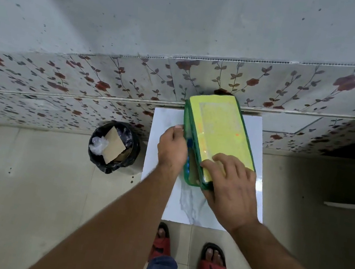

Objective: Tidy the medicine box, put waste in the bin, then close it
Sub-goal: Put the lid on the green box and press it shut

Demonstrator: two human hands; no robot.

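Note:
The medicine box (217, 129) is a green-edged case with a yellow lid, lying on a small white marble-patterned table (165, 118). Its lid is nearly down, with a narrow gap along the left side where something blue shows. My left hand (172, 149) is closed at the box's left edge, pinching at the gap. My right hand (231, 185) lies spread over the lid's near corner and presses it down. A bin (113, 147) lined with a black bag stands on the floor left of the table, holding brown cardboard and crumpled clear plastic.
A wall with floral tiles runs directly behind the table. My feet in red sandals (213, 267) stand on the beige floor tiles at the table's front edge. A dark opening and a shelf edge lie to the far right.

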